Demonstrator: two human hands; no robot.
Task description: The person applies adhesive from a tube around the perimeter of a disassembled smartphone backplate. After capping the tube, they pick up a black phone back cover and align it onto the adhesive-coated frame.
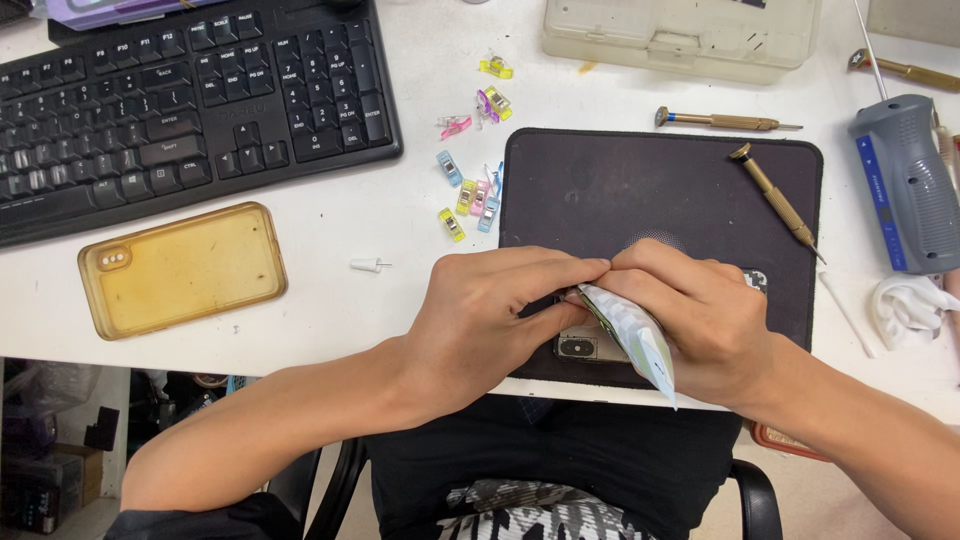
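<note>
Both hands, left [480, 320] and right [700, 320], pinch the small foil packet [630, 335] together at lower centre, over the dark mat [600, 180]. Keep grips close beside the tear line, above the phone [585, 345].

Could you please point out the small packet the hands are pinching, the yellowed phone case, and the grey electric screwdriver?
small packet [632, 335], head view, middle of its printed face.
yellowed phone case [185, 268], head view, centre of its back.
grey electric screwdriver [912, 185], head view, middle of its handle.
</note>
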